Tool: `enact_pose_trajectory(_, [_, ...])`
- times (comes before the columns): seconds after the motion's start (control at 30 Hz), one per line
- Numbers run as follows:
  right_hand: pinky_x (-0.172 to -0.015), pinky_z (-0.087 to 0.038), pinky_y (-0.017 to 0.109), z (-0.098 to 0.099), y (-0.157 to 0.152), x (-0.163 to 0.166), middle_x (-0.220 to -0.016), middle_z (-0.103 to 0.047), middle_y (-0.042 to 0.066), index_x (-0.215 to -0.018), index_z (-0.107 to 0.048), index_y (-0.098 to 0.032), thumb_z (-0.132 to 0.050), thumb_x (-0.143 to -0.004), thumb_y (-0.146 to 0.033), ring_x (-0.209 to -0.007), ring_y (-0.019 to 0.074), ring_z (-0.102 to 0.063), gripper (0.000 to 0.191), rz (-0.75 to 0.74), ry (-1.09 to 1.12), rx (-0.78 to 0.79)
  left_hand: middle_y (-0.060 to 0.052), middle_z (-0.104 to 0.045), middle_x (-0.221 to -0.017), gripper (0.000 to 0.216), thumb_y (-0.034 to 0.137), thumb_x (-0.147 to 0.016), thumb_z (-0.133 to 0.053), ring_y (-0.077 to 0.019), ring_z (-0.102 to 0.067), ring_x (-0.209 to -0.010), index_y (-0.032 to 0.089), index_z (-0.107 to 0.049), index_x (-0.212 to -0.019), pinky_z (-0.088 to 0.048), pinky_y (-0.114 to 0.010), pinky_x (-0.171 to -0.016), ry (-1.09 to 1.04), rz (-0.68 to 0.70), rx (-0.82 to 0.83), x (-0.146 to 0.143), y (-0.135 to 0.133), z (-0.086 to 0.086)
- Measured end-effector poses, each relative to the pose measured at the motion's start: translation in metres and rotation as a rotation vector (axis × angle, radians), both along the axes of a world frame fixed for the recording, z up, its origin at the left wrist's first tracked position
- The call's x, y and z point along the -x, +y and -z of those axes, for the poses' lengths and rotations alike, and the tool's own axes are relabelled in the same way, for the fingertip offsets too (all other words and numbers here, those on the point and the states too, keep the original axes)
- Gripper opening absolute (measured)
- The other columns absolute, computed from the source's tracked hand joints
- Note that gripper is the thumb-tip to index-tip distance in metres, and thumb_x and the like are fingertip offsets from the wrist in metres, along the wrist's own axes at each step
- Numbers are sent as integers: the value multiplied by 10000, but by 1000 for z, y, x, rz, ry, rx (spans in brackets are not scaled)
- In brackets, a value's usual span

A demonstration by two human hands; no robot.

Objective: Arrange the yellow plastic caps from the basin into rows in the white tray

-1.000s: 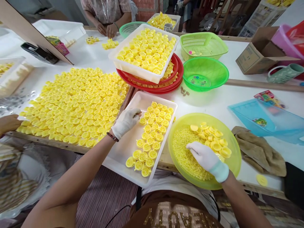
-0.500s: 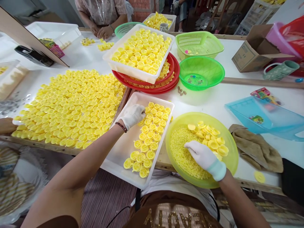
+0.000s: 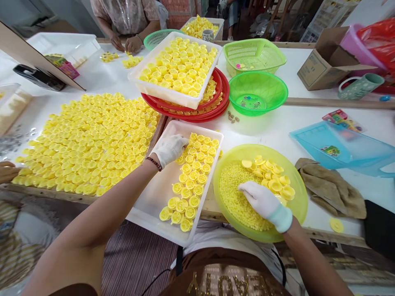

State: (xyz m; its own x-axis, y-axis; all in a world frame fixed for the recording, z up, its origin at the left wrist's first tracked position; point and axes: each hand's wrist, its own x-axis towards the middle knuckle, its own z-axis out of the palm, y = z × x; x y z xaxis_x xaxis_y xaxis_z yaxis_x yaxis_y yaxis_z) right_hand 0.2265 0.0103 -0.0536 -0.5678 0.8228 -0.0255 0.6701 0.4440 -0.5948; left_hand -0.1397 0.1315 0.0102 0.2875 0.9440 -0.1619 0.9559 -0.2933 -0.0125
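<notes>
My left hand [image 3: 171,149], in a white glove, is curled closed over the upper part of a white tray [image 3: 148,205]. Its fingertips are beside round yellow cups [image 3: 191,174] set in rows along the tray's right side; whatever is between the fingers is hidden. The cups hold small yellow bits. To the right, my gloved right hand [image 3: 261,199] has its fingers pressed together, tips down at a heap of small yellow pellets [image 3: 231,189] in a yellow bowl [image 3: 300,189]. What its fingers grip does not show. Shallow yellow discs [image 3: 274,181] are piled behind that hand.
Yellow cups [image 3: 92,144] cover the table on the left. A cup-filled white tray [image 3: 212,61] rests on stacked red trays [image 3: 226,88]. Behind the bowl are a green basin [image 3: 259,92] and a green basket [image 3: 279,59]. A brown cloth [image 3: 333,191] lies right; a person's hands [image 3: 133,44] work opposite.
The view has shifted slightly. Both my hands keep nearly the same places over the tray and the bowl. The hands of the person opposite have moved apart.
</notes>
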Motion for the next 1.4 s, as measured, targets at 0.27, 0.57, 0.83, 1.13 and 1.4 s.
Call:
enact_pose_trajectory(0.27, [-911, -584, 403, -1, 0, 1, -1097, -747, 80, -1106, -692, -208, -426, -1000, -180, -1013, 227, -709, 288, -2, -8, 8, -132, -730, -1021, 254, 190, -906, -479, -267, -685, -908, 159, -727, -957, -488, -344, -739, 79, 15, 25, -9, -2, -7])
enact_pose_trajectory(0.57, [-918, -580, 394, -2, 0, 1, -1087, -746, 76, -1102, -695, -217, -431, -996, -180, -1014, 226, -708, 287, 2, 0, -10, -159, -727, -996, 280, 195, -912, -451, -273, -685, -851, 140, -724, -941, -491, -363, -728, 70, 27, 42, -10, 2, -3])
enact_pose_trajectory(0.83, [-895, -587, 394, -3, 0, 2, -1074, -748, 80, -1096, -692, -206, -428, -995, -172, -992, 226, -713, 285, 1, 14, -18, -101, -736, -1020, 278, 248, -893, -460, -241, -675, -836, 196, -722, -967, -490, -324, -677, 6, -91, 21, 5, 2, -8])
enact_pose_trajectory(1.13, [-908, -591, 402, -2, 0, 1, -1086, -750, 80, -1098, -699, -214, -438, -989, -171, -1000, 225, -715, 287, 3, 30, -30, -100, -736, -991, 257, 235, -869, -486, -233, -670, -846, 197, -736, -912, -491, -328, -737, -15, 20, 38, 1, 0, -2])
enact_pose_trajectory(1.4, [-920, -585, 404, -1, -1, 0, -1100, -746, 81, -1095, -694, -213, -429, -996, -172, -1018, 230, -710, 286, 3, 9, -20, -99, -748, -963, 249, 244, -855, -494, -235, -674, -849, 190, -734, -893, -492, -327, -761, -66, 21, 36, 3, 3, 3])
